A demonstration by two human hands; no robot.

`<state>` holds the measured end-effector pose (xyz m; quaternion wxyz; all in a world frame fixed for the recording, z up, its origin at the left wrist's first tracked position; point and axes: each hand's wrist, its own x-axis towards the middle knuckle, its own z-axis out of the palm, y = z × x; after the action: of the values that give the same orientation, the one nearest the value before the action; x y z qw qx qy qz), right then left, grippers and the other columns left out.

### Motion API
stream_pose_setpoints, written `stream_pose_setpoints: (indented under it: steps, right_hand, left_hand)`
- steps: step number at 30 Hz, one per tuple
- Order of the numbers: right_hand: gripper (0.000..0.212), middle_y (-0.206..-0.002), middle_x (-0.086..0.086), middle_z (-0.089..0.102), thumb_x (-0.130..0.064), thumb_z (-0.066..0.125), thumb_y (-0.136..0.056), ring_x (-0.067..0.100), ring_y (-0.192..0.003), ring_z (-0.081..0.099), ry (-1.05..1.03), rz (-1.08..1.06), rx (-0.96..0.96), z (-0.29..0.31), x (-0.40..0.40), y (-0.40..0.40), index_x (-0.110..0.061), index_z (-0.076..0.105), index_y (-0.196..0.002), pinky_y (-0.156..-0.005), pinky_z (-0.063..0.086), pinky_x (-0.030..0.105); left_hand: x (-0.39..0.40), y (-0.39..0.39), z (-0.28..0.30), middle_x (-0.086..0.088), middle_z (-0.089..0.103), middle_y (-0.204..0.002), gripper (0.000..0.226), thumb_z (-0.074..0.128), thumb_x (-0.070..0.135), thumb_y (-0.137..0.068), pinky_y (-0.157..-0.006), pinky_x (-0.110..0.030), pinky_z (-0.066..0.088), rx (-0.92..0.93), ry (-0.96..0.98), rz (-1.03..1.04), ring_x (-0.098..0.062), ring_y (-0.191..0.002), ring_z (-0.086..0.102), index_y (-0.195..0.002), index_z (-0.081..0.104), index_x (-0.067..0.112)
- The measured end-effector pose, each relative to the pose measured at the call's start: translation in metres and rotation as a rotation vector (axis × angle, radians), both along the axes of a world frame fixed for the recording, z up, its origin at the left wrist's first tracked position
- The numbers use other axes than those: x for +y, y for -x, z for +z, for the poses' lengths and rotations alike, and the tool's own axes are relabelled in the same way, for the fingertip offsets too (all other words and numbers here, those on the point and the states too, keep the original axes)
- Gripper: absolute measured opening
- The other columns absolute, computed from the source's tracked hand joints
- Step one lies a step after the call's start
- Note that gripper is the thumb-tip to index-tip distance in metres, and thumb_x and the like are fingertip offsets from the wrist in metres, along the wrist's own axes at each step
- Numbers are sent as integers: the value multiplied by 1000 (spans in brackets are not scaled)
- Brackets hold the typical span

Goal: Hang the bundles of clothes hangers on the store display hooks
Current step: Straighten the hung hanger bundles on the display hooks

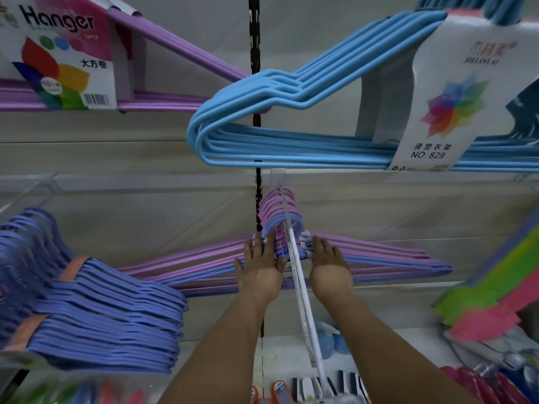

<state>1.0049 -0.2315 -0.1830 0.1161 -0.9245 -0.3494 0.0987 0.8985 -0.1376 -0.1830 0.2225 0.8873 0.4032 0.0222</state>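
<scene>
My left hand (260,265) and right hand (328,259), fingers nearly straight, press the pink-and-purple hanger bundle (379,258) along the display hook (294,258); uneven pushing could tip hangers off it.

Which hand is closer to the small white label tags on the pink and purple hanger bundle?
Right. The right hand has its fingertips at the white label tags. The left hand lies on the other side of the white display hook, on the hanger necks.

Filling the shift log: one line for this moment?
step: seating pink-and-blue hanger bundle on display hook | left hand: on bundle, fingers straight | right hand: on bundle | hooks over rod
</scene>
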Motion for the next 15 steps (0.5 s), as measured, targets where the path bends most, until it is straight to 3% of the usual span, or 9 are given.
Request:
stream_pose_setpoints:
  steps: [3,9,14,15]
  right_hand:
    - [67,-160,8,9,-8,38,-97,28,-146,15,-28,30,-35,0,-7,11,-13,3,-153,-118,17,38]
    - [55,-160,5,13,-16,30,-101,28,-142,22,-27,91,-91,27,-40,51,-12,10,-152,-115,24,39]
    - [61,-159,10,13,-33,13,-98,28,-144,20,65,148,-40,39,-69,92,-9,7,-153,-117,20,40]
    - [59,-158,12,15,-32,20,-100,29,-143,21,50,148,-28,41,-75,104,-8,8,-153,-117,21,40]
  left_hand:
    - [-10,9,5,-4,-9,-161,64,29,42,-103,-118,-54,6,-28,-5,3,-28,-148,-7,-153,-5,24]
    - [-33,50,29,-5,5,-161,59,29,37,-103,-119,-46,13,-154,23,122,-25,-148,5,-153,7,14]
    - [-59,108,43,-5,6,-161,58,28,38,-104,-120,-38,8,-224,88,190,-22,-148,7,-153,9,14]
    - [-63,123,44,-5,6,-161,58,28,38,-103,-120,-36,9,-226,95,206,-22,-148,6,-153,8,14]
